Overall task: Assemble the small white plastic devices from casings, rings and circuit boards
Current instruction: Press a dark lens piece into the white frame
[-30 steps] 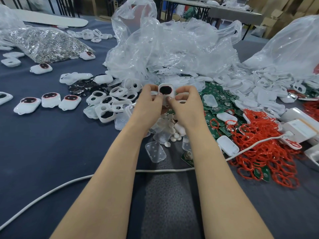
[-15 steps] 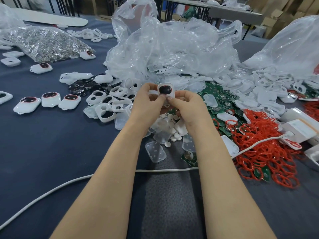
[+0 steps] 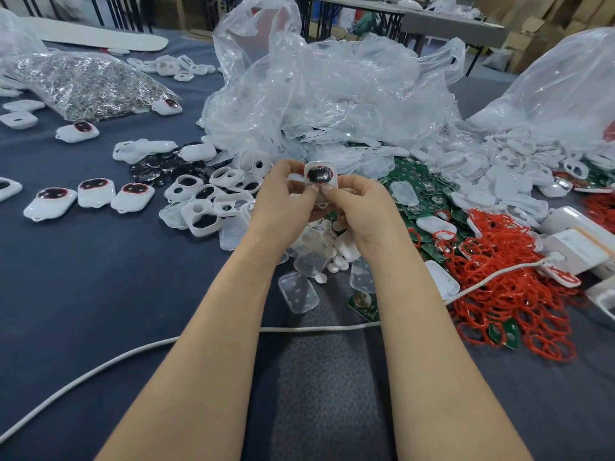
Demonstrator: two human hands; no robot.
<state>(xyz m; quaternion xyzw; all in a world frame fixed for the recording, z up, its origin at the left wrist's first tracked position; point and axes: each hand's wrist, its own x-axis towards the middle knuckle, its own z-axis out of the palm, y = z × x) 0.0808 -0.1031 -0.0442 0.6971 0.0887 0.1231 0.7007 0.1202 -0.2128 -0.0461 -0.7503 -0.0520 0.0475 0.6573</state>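
Two hands meet over the table (image 3: 100, 277) — the left hand (image 3: 286, 201) and right hand (image 3: 362, 207) both pinch one white device (image 3: 320, 176), thumbs pressed on its face just under the dark oval window. It is held upright, off the table, above loose white discs (image 3: 327, 241). Open casings (image 3: 206, 207) lie to the left, green boards (image 3: 429, 194) and red rings (image 3: 499, 287) to the right — crumpled clear bags (image 3: 332, 88) heaped behind.
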